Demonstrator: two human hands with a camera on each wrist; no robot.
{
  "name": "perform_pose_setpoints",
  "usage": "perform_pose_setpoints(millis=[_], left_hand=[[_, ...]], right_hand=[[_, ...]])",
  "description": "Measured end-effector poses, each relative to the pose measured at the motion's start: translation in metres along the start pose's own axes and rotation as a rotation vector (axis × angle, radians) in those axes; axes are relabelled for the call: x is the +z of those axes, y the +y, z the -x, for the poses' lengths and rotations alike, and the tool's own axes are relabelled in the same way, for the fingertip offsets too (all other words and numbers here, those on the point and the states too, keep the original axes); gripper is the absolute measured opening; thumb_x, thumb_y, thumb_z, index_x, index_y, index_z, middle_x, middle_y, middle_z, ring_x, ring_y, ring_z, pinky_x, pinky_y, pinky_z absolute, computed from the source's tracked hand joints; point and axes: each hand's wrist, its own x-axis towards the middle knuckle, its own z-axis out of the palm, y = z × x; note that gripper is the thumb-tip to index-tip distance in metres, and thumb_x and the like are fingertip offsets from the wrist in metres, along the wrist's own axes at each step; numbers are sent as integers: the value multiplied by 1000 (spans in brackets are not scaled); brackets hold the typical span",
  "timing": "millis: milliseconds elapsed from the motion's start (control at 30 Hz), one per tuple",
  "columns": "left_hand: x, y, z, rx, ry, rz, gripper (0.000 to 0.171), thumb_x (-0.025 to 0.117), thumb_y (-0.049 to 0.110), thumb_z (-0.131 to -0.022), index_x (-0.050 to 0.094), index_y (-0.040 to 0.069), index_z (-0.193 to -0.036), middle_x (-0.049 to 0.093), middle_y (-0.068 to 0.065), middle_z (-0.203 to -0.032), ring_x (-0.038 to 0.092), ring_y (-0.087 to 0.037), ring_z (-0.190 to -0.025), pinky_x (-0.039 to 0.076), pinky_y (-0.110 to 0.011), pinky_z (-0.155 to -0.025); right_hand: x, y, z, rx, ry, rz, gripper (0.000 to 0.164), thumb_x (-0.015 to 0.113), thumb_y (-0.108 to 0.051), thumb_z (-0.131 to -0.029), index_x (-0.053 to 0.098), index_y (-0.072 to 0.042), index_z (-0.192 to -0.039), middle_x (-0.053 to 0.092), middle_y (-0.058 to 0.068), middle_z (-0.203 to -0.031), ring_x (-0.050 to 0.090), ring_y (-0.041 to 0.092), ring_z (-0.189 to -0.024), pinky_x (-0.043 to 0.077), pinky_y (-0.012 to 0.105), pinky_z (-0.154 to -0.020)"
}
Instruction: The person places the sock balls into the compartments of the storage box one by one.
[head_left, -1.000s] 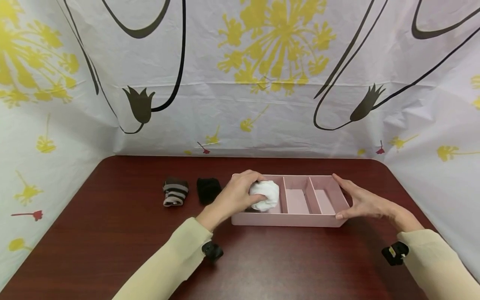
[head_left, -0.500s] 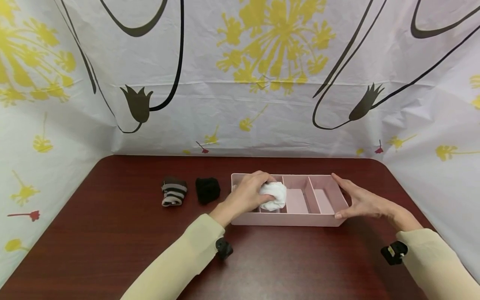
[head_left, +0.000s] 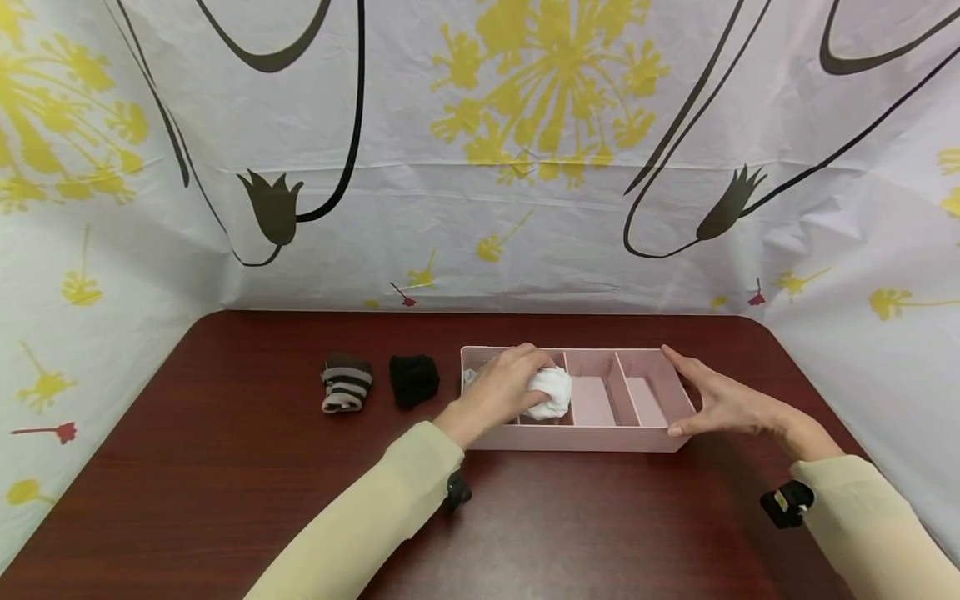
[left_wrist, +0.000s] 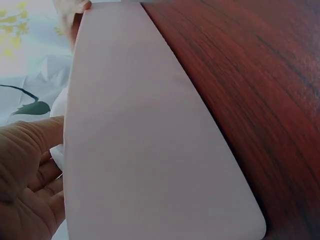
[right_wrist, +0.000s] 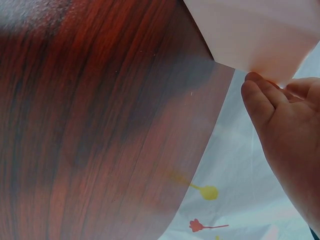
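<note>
My left hand (head_left: 502,388) holds a rolled-up white sock (head_left: 553,392) low in the second compartment from the left of a long pink divided box (head_left: 577,439). In the left wrist view the thumb (left_wrist: 32,136) reaches past the box's front wall (left_wrist: 130,120), which hides most of the sock. My right hand (head_left: 723,407) grips the box's right end, thumb at the front corner and fingers at the back one. The right wrist view shows that hand's fingertips (right_wrist: 257,95) against the box end (right_wrist: 260,37). Something pale grey (head_left: 470,377) lies in the leftmost compartment, mostly behind my left hand.
Left of the box, a black rolled sock (head_left: 414,381) and a grey-and-brown striped one (head_left: 347,384) lie on the dark red-brown table (head_left: 247,467). A patterned white sheet (head_left: 420,208) hangs behind and at both sides. The two right compartments hold nothing.
My left hand has carried the white sock rightward and lowered it between the dividers of the second compartment. My right hand keeps its place on the box end.
</note>
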Motion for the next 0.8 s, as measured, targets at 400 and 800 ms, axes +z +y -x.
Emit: perform_pose_setpoints(millis=[400,800], left_hand=[[5,8,-3,-23,-76,-224,25,74,23,-81,63,15,-102,62,1,-106,60,-15,-100,52,-29,-72],[12,6,-3,-6,-103,-308,27,77,29,-77,63,14,-95,62,2,-96,61,-17,-92,52,-28,-69]], right_hand=[[0,0,0,9,-3,2,115,82,-21,-67,5,2,-149,18,32,-145,24,46,-126,28,69,-92],[1,0,0,-5,8,10,115,83,-20,-66,6,4,-148,20,33,-143,26,45,-125,29,68,-92]])
